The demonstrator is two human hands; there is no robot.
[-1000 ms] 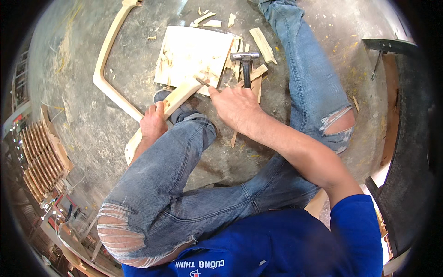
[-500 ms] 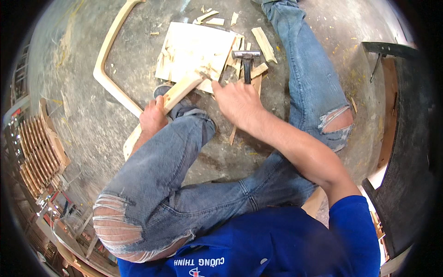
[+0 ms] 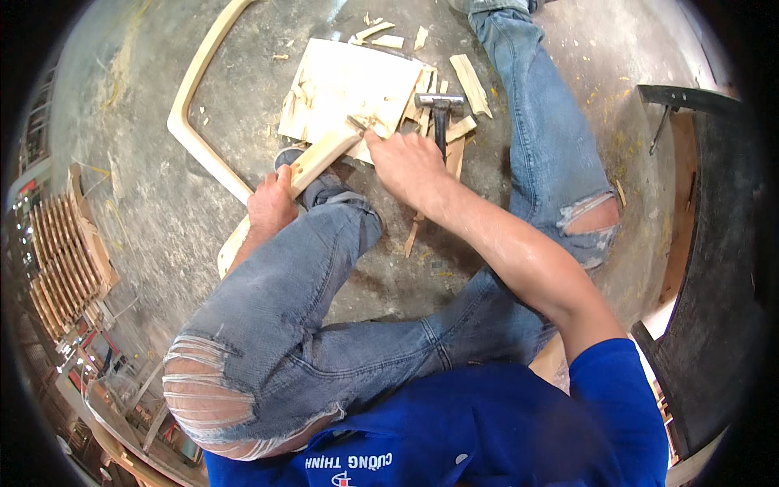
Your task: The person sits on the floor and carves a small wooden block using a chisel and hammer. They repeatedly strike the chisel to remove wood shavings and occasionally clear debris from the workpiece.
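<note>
Several slim brown wooden pieces point(image 3: 69, 252) stand stacked in rows near the left edge of the floor point(image 3: 138, 195). Right of them, a pale curved frame point(image 3: 208, 162) bends from the floor's far edge down to the person's left hand point(image 3: 274, 199). This hand is wrapped around a pale wooden bar point(image 3: 324, 154), which runs from under its fingers up and rightward, above a dark shoe point(image 3: 289, 157), its far end overlapping the near edge of a light board point(image 3: 369, 73). Shavings point(image 3: 375, 123) lie scattered on the board, mostly along its left and near edges. At the bar's end, a small metal tool point(image 3: 355, 123) pokes out of the right hand point(image 3: 412, 166), which is closed around it; the rest is hidden. Beyond the board's right edge, a hammer point(image 3: 439, 101) lies among wood scraps point(image 3: 471, 85), its black handle running toward the right hand. A dark panel point(image 3: 726, 243) borders the floor's right edge.
</note>
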